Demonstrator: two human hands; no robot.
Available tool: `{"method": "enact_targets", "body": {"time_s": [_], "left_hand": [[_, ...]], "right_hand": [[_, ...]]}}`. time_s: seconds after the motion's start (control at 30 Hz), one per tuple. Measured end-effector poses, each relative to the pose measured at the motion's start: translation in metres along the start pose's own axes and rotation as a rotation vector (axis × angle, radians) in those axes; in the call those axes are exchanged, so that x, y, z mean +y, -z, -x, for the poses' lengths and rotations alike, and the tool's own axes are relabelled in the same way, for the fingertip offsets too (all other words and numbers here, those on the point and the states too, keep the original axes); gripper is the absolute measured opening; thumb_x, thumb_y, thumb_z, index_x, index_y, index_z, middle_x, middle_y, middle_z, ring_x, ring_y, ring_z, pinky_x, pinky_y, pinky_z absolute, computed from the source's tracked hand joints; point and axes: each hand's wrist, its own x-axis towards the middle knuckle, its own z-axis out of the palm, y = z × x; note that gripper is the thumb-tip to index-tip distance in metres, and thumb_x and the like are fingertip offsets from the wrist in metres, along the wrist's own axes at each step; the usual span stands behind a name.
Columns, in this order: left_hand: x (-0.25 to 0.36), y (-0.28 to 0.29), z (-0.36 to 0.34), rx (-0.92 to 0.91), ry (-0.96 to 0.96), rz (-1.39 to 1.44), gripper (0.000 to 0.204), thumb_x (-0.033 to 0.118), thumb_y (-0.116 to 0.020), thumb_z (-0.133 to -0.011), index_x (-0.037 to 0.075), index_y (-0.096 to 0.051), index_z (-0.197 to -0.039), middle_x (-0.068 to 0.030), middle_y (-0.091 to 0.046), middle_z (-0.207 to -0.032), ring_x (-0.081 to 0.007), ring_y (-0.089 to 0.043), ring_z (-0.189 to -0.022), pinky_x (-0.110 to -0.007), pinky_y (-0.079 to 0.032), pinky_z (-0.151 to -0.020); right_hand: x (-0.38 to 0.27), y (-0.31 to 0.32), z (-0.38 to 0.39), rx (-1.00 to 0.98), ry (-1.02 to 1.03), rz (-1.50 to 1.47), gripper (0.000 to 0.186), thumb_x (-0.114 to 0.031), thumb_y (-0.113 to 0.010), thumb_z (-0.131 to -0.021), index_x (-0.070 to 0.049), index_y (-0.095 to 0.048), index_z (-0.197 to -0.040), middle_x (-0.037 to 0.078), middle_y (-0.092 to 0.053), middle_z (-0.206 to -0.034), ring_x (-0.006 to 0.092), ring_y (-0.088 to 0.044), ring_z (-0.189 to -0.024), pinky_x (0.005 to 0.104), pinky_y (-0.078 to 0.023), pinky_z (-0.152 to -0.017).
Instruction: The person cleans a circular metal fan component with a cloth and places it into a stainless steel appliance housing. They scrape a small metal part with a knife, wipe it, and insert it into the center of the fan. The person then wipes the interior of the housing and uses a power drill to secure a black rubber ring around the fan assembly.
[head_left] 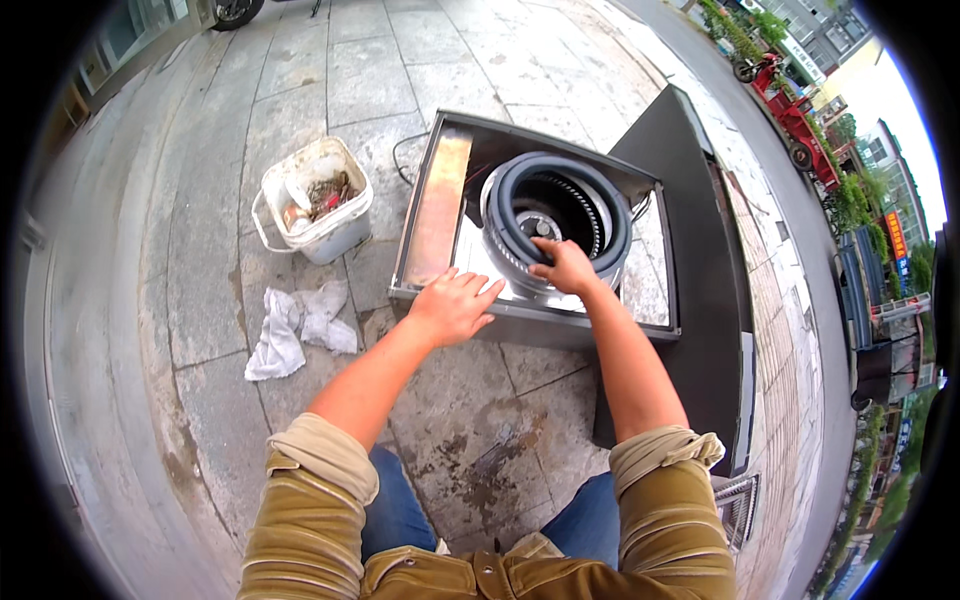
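My left hand (450, 307) lies with fingers spread on the front edge of an open metal housing (520, 324). Inside it sits a round metal fan drum with slots (578, 208), topped by a thick black ring (600, 188). My right hand (562, 266) grips the front-left part of that ring, its fingers partly over the inner rim. A copper-toned panel (439, 210) runs along the housing's left side, with a shiny plate beside it. Some dark wires show at both sides.
A white bucket (330, 242) holding small items stands left, white cloths (295, 330) below it. A large dark panel (715, 300) is against the housing's right side. Grey paving (370, 70) surrounds them; a red three-wheeled vehicle (785, 115) stands in the street at upper right.
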Motion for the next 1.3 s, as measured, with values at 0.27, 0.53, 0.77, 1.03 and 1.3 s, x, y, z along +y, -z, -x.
{"method": "enact_targets", "body": {"time_s": [0.27,0.53,0.77,1.03,1.3], "left_hand": [[0.005,0.003,-0.006,0.04,-0.003,0.0,0.06,0.038,-0.068,-0.079,0.014,-0.051,-0.131,-0.0084,-0.059,-0.116,-0.0239,-0.058,-0.108,-0.046,-0.043,-0.099],[0.003,0.011,0.001,-0.211,0.089,-0.017,0.058,0.044,-0.057,-0.088,0.019,-0.045,-0.139,-0.0036,-0.057,-0.127,-0.0215,-0.055,-0.116,-0.041,-0.038,-0.105],[-0.002,0.045,0.048,0.104,0.122,0.002,0.047,0.032,-0.051,-0.095,0.017,-0.044,-0.139,-0.0075,-0.051,-0.137,-0.0281,-0.047,-0.126,-0.044,-0.033,-0.109],[0.05,0.093,0.391,-0.395,1.249,-0.313,0.059,0.034,-0.06,-0.089,0.008,-0.042,-0.138,-0.0151,-0.046,-0.14,-0.0316,-0.044,-0.129,-0.047,-0.034,-0.107],[0.22,0.084,0.538,-0.179,1.98,-0.09,0.08,0.044,-0.072,-0.078,0.002,-0.038,-0.137,-0.0206,-0.048,-0.13,-0.0319,-0.049,-0.116,-0.045,-0.039,-0.098]], "right_hand": [[-0.065,0.043,0.038,0.153,0.136,0.157,0.062,-0.033,-0.072,-0.079,-0.012,-0.051,-0.133,0.012,-0.052,-0.133,0.0306,-0.043,-0.127,0.0514,-0.033,-0.105],[0.002,0.179,0.254,0.461,-0.159,0.455,0.057,-0.015,-0.068,-0.084,-0.003,-0.048,-0.135,0.019,-0.05,-0.135,0.0358,-0.046,-0.126,0.0404,-0.036,-0.105],[0.139,0.172,0.393,0.33,-0.57,0.336,0.075,-0.04,-0.065,-0.089,-0.001,-0.034,-0.144,0.023,-0.041,-0.144,0.0333,-0.039,-0.134,0.0374,-0.031,-0.109],[0.128,0.155,0.381,0.425,-0.482,0.139,0.07,-0.035,-0.062,-0.092,0.006,-0.034,-0.142,0.023,-0.035,-0.148,0.0301,-0.032,-0.138,0.0345,-0.023,-0.113],[0.138,0.161,0.383,0.403,-0.413,0.216,0.077,-0.044,-0.063,-0.09,0.002,-0.033,-0.144,0.021,-0.035,-0.149,0.0302,-0.032,-0.139,0.0357,-0.024,-0.113]]}}
